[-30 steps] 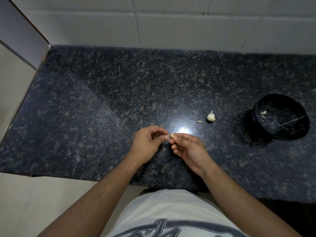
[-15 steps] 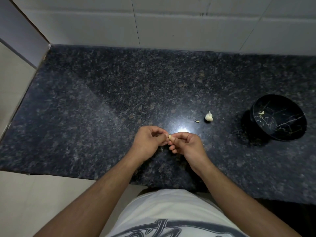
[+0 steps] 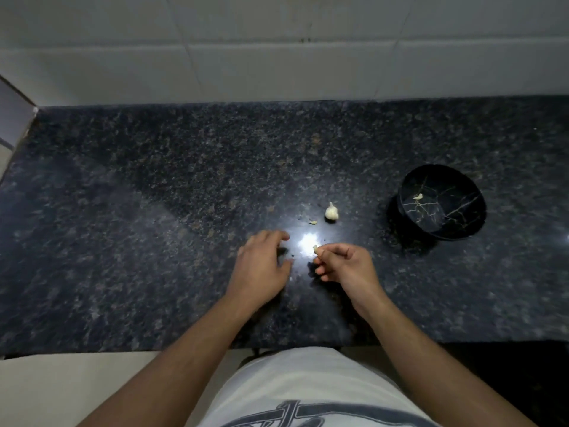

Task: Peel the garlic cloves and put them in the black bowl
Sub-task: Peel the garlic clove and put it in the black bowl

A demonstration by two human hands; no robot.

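Observation:
My right hand (image 3: 341, 268) pinches a small pale garlic clove (image 3: 315, 249) between thumb and forefinger, just above the dark granite counter. To its left, my left hand (image 3: 261, 266) hovers apart from the clove, blurred, fingers loosely spread and holding nothing. Beyond the hands a garlic bulb piece (image 3: 332, 212) stands on the counter, with a small scrap of garlic (image 3: 312, 222) beside it. The black bowl (image 3: 462, 229) with gold veining sits at the right, and one peeled clove (image 3: 417, 196) lies inside it.
The granite counter (image 3: 154, 211) runs up to a white tiled wall (image 3: 277, 57) at the back. Its front edge lies close to my body, and its left end meets a wall corner. A bright light reflection shines on the counter between my hands.
My left hand has let go of the clove and drawn away to the left with its fingers spread. My right hand keeps the clove. The view has tilted down slightly.

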